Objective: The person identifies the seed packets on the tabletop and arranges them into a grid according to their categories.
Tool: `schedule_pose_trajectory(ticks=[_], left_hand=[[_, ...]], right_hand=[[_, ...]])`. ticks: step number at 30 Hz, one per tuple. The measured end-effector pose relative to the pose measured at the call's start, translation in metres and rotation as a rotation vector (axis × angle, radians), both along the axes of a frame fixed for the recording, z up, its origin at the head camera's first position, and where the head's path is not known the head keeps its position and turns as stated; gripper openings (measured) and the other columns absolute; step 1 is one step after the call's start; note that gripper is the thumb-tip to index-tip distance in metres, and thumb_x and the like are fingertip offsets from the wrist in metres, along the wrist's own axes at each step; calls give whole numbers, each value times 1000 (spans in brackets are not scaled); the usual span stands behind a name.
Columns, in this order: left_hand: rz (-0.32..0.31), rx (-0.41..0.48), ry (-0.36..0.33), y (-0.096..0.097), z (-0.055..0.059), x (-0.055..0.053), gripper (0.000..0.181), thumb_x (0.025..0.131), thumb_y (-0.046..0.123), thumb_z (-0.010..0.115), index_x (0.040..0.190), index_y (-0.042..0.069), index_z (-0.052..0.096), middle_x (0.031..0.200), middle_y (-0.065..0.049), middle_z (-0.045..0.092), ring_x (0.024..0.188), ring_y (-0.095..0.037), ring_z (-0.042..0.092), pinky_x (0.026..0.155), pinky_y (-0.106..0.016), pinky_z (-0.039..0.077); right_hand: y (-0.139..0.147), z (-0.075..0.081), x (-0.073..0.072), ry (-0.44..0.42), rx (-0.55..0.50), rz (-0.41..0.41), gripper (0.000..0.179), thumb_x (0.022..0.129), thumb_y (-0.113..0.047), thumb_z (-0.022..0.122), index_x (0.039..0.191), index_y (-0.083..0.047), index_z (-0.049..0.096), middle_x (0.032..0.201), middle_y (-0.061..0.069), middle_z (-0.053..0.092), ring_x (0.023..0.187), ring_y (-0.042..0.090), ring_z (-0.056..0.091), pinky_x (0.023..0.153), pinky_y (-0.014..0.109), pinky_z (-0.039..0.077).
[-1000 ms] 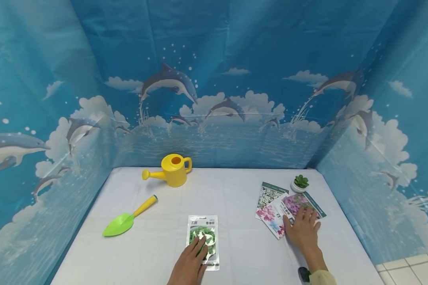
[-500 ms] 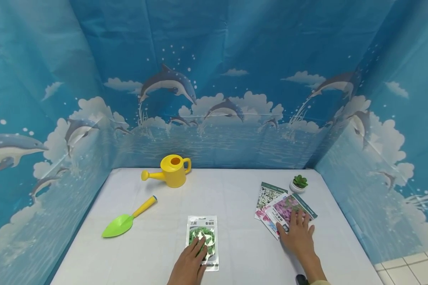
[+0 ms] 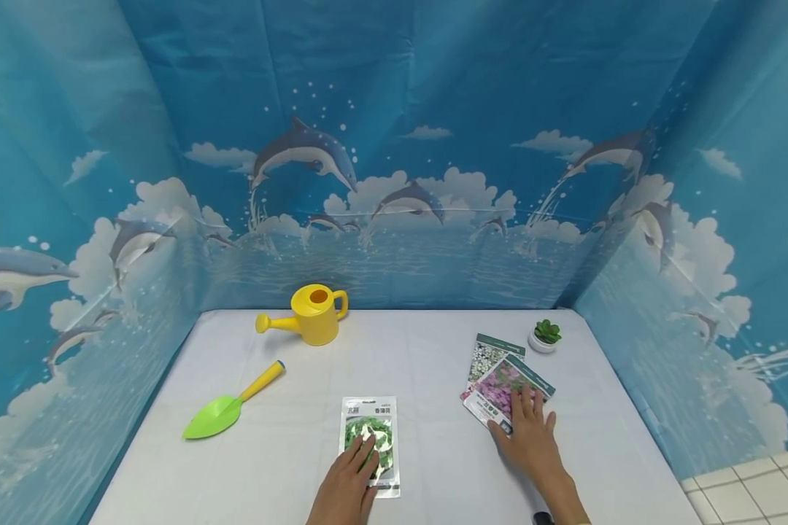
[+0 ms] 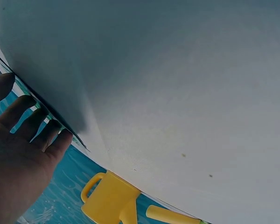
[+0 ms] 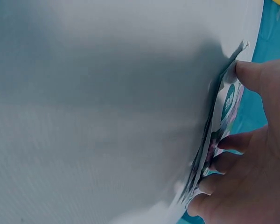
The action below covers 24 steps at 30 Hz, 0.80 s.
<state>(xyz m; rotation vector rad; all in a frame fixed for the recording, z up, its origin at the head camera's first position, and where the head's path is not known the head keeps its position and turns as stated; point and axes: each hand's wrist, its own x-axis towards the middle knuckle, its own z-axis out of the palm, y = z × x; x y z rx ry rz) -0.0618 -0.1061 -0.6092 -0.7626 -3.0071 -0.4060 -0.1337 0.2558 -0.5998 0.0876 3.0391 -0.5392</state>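
In the head view my left hand (image 3: 344, 483) rests with extended fingers on a seed packet (image 3: 386, 434) with green leaves printed on it. The left wrist view shows the fingertips (image 4: 63, 135) along the packet's thin edge. My right hand (image 3: 530, 446) presses its spread fingers on a seed packet with purple-pink flowers (image 3: 497, 386). That packet overlaps a white-flowered packet (image 3: 486, 356) behind it and a pink-flowered one (image 3: 465, 394), which is mostly hidden beneath. In the right wrist view the right thumb (image 5: 247, 74) touches the packet's near edge.
A yellow toy watering can (image 3: 318, 317) stands at the back left of the white-covered table (image 3: 427, 350). A green trowel (image 3: 217, 417) with a yellow handle lies in front of it. A small potted succulent (image 3: 545, 335) stands at the back right. Blue dolphin-print curtains (image 3: 394, 262) enclose the table.
My right hand has slid the purple-flowered packet leftward over the other two packets, covering most of the pink one. My left hand stays on the leafy packet.
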Motion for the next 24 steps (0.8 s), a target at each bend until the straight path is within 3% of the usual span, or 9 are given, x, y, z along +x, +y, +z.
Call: schedule_pose_trajectory(ticks=[14,24], left_hand=[[7,17,7,0,-3,1,51,97,25,79,143,7,68,162,-9,55,150,-33,50,118,-47,48],[4,26,3,0,-1,1,51,97,25,78,143,6,68,161,-10,56,150,-33,50,118,-47,47]], right_hand=[[-13,3,5,85,-1,132,85,98,-32,78,159,12,39,169,38,24,156,63,17,120,84,14],[-24,7,8,22,-33,217,82,98,-32,79,161,6,43,173,31,23,160,57,13,123,79,10]])
